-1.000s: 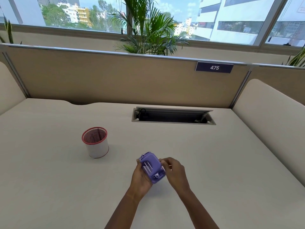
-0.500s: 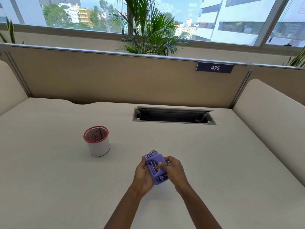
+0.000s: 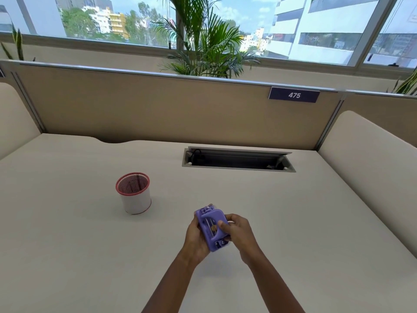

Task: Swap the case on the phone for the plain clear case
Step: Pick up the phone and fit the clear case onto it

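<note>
A purple phone case (image 3: 211, 227) is held over the desk, back side up, with a grip strap across it. The phone inside is hidden. My left hand (image 3: 195, 239) cups its left edge from below. My right hand (image 3: 237, 230) grips its right edge, with the thumb pressed on the back near the middle. No clear case shows in the head view.
A white mesh pen cup with a red rim (image 3: 135, 193) stands to the left on the beige desk (image 3: 304, 222). A cable slot (image 3: 238, 159) is open at the back. Beige partitions (image 3: 158, 109) wall the desk; the padded right side (image 3: 372, 166) slopes close.
The purple case has turned from slanted to nearly lengthwise away from me. My right thumb has slid onto its back. Both hands stayed in place.
</note>
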The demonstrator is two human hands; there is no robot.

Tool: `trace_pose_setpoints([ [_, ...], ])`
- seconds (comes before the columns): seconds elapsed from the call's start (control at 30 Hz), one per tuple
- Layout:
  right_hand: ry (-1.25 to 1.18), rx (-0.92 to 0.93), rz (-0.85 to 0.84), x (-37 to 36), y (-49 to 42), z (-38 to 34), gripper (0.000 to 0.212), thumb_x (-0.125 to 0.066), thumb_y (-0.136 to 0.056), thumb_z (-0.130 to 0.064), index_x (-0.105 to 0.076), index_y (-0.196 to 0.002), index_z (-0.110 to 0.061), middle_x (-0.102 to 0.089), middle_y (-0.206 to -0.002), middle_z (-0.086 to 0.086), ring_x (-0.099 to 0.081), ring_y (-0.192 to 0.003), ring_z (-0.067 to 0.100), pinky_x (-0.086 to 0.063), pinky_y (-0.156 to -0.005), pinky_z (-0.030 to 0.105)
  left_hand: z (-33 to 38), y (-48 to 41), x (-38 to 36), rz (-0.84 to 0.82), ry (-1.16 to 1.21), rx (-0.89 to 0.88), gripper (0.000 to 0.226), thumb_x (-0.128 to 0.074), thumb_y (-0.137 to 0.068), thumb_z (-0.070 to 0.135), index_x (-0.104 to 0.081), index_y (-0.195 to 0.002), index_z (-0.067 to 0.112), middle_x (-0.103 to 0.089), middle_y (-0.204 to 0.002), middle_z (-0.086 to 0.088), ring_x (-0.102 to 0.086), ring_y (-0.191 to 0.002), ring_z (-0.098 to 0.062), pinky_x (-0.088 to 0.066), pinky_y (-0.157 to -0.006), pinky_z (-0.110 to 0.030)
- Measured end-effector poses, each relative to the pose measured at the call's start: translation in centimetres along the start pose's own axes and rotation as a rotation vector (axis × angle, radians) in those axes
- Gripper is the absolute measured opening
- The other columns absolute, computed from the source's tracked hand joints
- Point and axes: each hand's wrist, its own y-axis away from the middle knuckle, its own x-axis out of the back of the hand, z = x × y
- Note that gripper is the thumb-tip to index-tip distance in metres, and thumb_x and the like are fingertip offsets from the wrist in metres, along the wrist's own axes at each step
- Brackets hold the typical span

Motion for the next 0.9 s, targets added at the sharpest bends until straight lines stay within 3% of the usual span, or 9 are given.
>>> trace_pose_setpoints([
  [0.2, -0.006, 0.002, 0.028, 0.19, -0.04, -0.1, 0.018, -0.055, -0.085, -0.003, -0.06, -0.075, -0.018, -0.067, -0.078, 0.012, -0.062, -0.075, 0.025, -0.051, -0.072, 0.032, 0.08, 0.16, 0.16, -0.016, -0.02, -0.02, 0.047, -0.024, -0.099, 0.041, -0.065, -0.098, 0.019, -0.076, -0.076, -0.007, -0.071, -0.067, -0.024, -0.058, -0.06, -0.037],
  [0.3, 0.005, 0.012, 0.041, 0.27, -0.2, -0.08, 0.018, -0.055, -0.085, -0.003, -0.061, -0.075, -0.017, -0.067, -0.083, 0.016, -0.062, -0.078, 0.028, -0.052, -0.08, 0.042, 0.08, 0.03, -0.06, -0.036, 0.031, -0.038, 0.062, -0.024, -0.099, 0.038, -0.079, -0.079, 0.018, -0.076, -0.081, -0.007, -0.068, -0.079, -0.027, -0.058, -0.061, -0.041],
  [0.43, 0.017, 0.015, 0.046, 0.3, -0.4, 0.01, 0.019, -0.056, -0.084, -0.004, -0.06, -0.074, -0.019, -0.068, -0.085, 0.016, -0.062, -0.079, 0.028, -0.053, -0.083, 0.043, 0.12, -0.22, -0.21, -0.051, 0.058, -0.043, 0.067, -0.022, -0.099, 0.039, -0.08, -0.073, 0.018, -0.077, -0.08, -0.007, -0.073, -0.068, -0.024, -0.058, -0.06, -0.042],
  [0.67, 0.028, 0.021, 0.048, 0.39, -0.66, 0.33, 0.015, -0.055, -0.085, -0.003, -0.06, -0.078, -0.016, -0.068, -0.08, 0.013, -0.063, -0.079, 0.028, -0.053, -0.081, 0.041, 0.22, -0.42, -0.26, -0.071, 0.051, -0.03, 0.067, -0.022, -0.098, 0.043, -0.079, -0.075, 0.015, -0.076, -0.079, -0.011, -0.073, -0.065, -0.027, -0.059, -0.057, -0.042],
  [0.77, 0.065, 0.032, 0.055, 0.47, -0.8, 0.46, 0.011, -0.055, -0.085, -0.004, -0.059, -0.086, -0.014, -0.068, -0.087, 0.015, -0.063, -0.08, 0.026, -0.053, -0.079, 0.039, 0.4, -0.42, -0.17, -0.066, -0.012, -0.023, 0.056, -0.022, -0.098, 0.044, -0.07, -0.095, 0.014, -0.076, -0.078, -0.012, -0.073, -0.064, -0.026, -0.059, -0.057, -0.04],
  [0.9, 0.093, 0.042, 0.061, 0.63, -0.84, 0.6, 0.011, -0.055, -0.085, -0.005, -0.059, -0.091, -0.013, -0.067, -0.087, 0.013, -0.063, -0.076, 0.023, -0.05, -0.065, 0.025, 0.55, -0.53, 0.08, -0.048, -0.138, -0.037, 0.047, -0.023, -0.099, 0.04, -0.06, -0.102, 0.011, -0.076, -0.077, -0.009, -0.073, -0.066, -0.022, -0.06, -0.058, -0.035],
])
